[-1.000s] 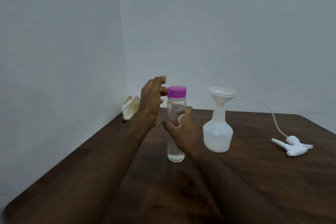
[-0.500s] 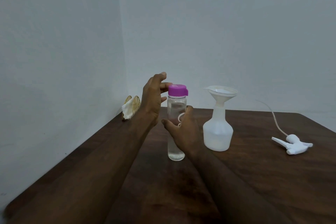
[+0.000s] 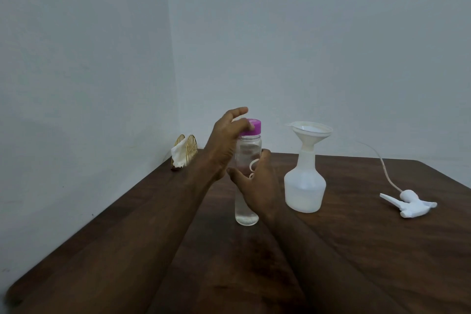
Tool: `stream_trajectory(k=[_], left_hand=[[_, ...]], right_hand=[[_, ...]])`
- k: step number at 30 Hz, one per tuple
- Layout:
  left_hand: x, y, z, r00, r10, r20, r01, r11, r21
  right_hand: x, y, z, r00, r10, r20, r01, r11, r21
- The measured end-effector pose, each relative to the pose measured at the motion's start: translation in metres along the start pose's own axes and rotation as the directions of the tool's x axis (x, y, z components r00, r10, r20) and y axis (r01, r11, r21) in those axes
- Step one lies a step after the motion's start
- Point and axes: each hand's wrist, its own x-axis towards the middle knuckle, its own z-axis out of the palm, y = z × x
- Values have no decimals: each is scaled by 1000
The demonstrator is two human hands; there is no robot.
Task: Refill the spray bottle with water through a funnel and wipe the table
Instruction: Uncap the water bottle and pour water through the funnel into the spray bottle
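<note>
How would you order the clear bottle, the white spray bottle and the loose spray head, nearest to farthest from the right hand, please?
1. Clear bottle: held in the right hand.
2. White spray bottle: just to the hand's right.
3. Spray head: far right on the table.

Plain, home-like room, dark wooden table (image 3: 356, 250) set into a corner of bare pale walls (image 3: 305, 46), gold wire napkin holder (image 3: 191, 145) with a white napkin (image 3: 178, 155) at ten o'clock

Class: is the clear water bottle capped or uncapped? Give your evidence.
Capped. The purple cap sits on the neck of the clear bottle; the left hand holds it while the right hand grips the body.
</note>
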Motion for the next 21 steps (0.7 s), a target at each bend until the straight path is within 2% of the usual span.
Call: stream_trajectory(k=[7, 11, 13, 15, 18, 21], left_hand=[[5, -7, 5, 970, 224, -89, -192, 941, 279], [12, -5, 12, 916, 313, -253, -228, 921, 316], [18, -1, 9, 909, 216, -356, -159, 970, 183], [25, -4, -1, 902, -13, -431, -10, 999, -52], [22, -24, -23, 844, -356, -402, 222, 913, -343], [7, -56, -40, 792, -499, -351, 334, 836, -435]], right_hand=[[2, 3, 1, 1000, 23, 1, -22, 999, -34], [2, 2, 1, 999, 35, 12, -35, 999, -28], [2, 2, 1, 1000, 26, 6, -26, 999, -19], [1, 3, 1, 1000, 11, 1, -11, 1000, 6], [-3, 3, -2, 999, -25, -29, 25, 1000, 12], [-6, 2, -3, 997, -57, -59, 55, 998, -22]])
